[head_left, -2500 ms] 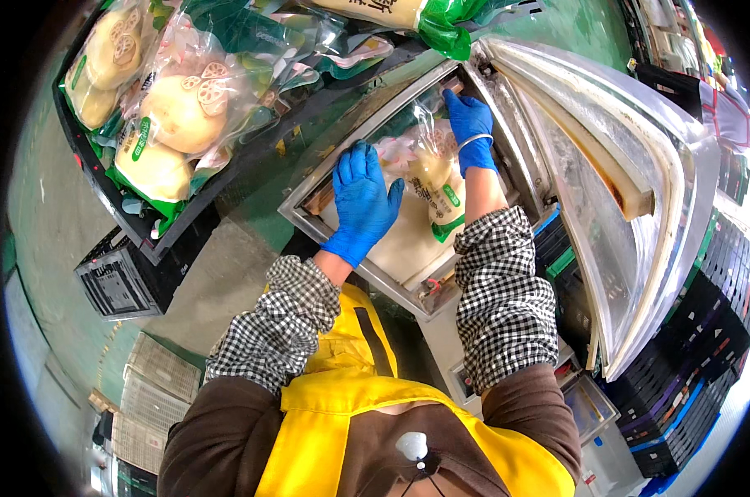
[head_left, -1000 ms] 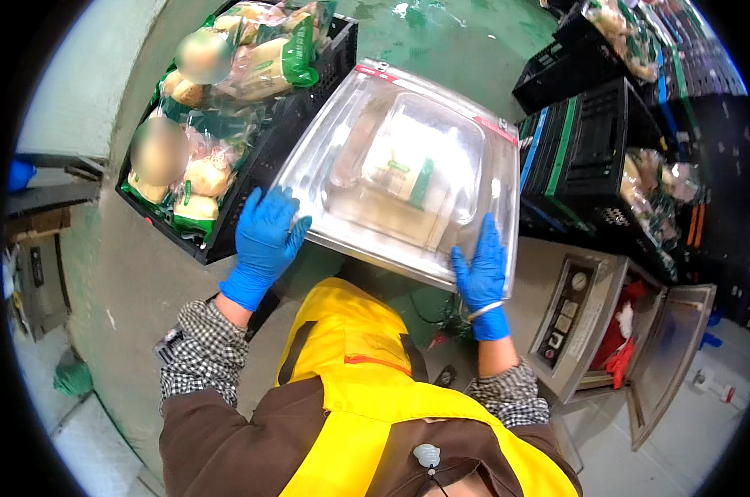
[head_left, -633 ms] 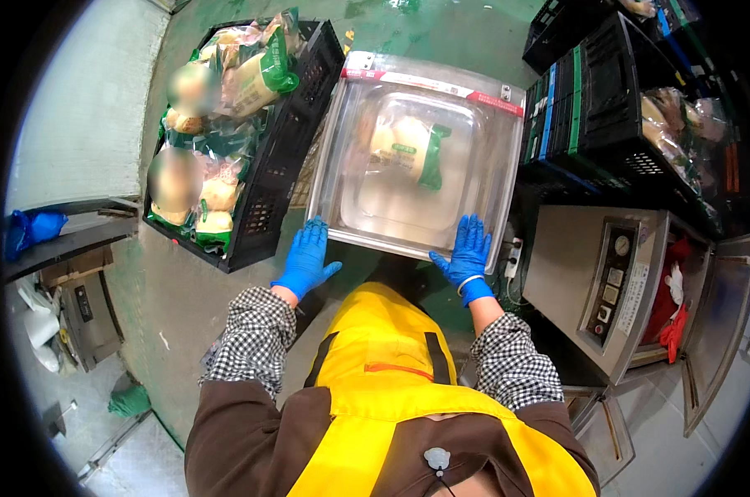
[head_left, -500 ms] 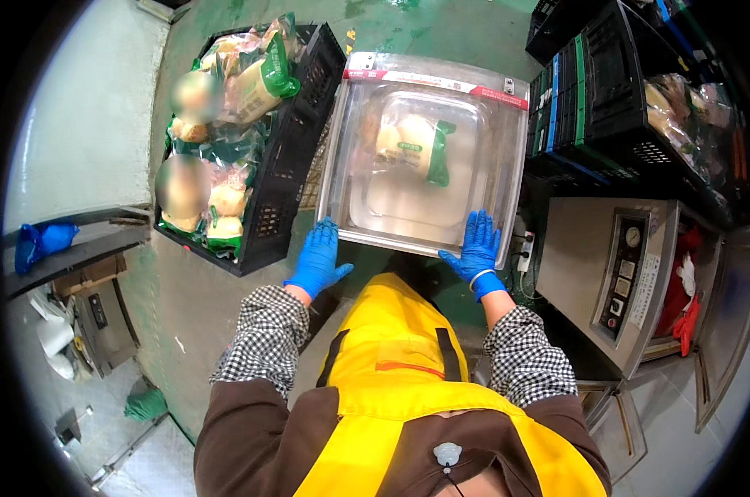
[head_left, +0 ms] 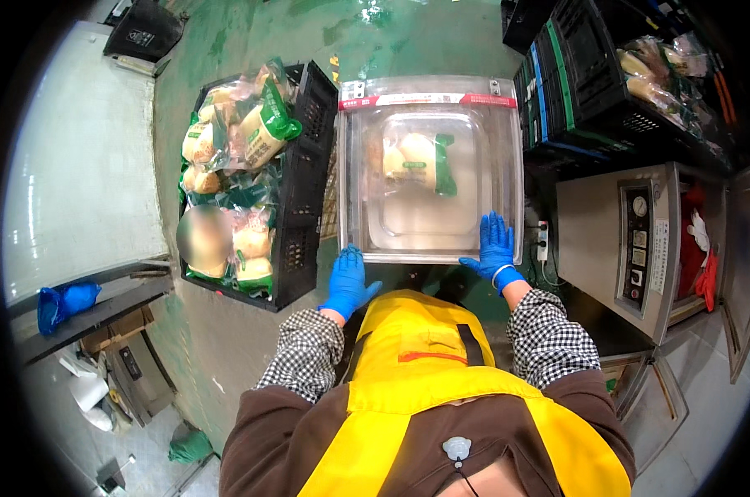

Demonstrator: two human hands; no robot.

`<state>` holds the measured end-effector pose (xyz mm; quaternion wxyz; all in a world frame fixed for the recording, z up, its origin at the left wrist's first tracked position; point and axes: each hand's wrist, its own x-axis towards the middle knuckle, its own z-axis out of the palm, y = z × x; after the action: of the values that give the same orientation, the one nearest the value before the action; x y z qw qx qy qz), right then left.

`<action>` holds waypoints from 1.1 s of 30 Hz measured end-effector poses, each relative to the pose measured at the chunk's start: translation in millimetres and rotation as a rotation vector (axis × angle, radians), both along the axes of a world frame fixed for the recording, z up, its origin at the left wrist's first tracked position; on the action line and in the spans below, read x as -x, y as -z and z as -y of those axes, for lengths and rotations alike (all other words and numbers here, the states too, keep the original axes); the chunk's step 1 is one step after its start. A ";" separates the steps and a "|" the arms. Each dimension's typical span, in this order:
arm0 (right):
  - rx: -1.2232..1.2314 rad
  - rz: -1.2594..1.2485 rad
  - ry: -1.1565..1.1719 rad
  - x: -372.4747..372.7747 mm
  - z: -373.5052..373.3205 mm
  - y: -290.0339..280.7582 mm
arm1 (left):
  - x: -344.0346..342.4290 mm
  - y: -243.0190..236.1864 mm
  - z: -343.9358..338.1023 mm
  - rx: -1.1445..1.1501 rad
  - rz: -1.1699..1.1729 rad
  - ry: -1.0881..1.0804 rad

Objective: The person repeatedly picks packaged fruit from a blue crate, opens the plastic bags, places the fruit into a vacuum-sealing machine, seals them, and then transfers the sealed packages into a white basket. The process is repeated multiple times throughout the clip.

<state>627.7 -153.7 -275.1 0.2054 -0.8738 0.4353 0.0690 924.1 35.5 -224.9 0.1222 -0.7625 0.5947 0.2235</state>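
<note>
Head view: the lidded machine (head_left: pixel 349 190) sits ahead of the person, its clear lid (head_left: pixel 460 217) down, with a red and white strip (head_left: pixel 429 100) along its far edge; a bagged food pack (head_left: pixel 415 163), pale rounded pieces in clear and green film, lies inside the machine, beneath the lid, toward its far half and a little left of its middle. The right hand (head_left: pixel 496 251), in a blue glove with a pale band (head_left: pixel 502 272) at the wrist, lies flat on the machine's near right corner, fingers straight and slightly parted; the left hand (head_left: pixel 349 283), gloved alike, is at the machine's near left corner, fingers extended and thumb held out to the side; whether its fingertips press on the rim or only meet its edge is hard to tell from above.

Left of the machine stands a black crate (head_left: pixel 299 253) heaped with similar bagged packs (head_left: pixel 263 132); to its right are stacked black crates (head_left: pixel 578 74) with more packs (head_left: pixel 657 79), and nearer the person on that side, a metal cabinet (head_left: pixel 595 219) with its door (head_left: pixel 746 248) ajar; a white power strip (head_left: pixel 542 242) is between cabinet and machine.
</note>
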 end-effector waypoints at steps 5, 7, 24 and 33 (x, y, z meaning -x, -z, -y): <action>0.043 0.001 0.000 0.6 -6.2 4.2 | -15.4 -2.8 -8.5 -0.051 -0.095 0.060; 0.055 0.000 -0.001 0.9 -4.9 5.5 | -20.6 -6.0 -6.6 -0.125 -0.112 0.086; 0.038 0.001 0.395 -40.9 -45.1 -43.5 | -13.5 8.5 -18.1 0.015 0.010 0.117; 0.068 0.121 -0.146 -99.3 -125.4 -60.2 | -10.6 -8.7 -19.2 -0.089 0.072 0.127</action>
<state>727.0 -28.3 -214.9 0.1960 -0.9123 0.3591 0.0160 934.7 54.7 -216.3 0.1909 -0.7245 0.6268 0.2140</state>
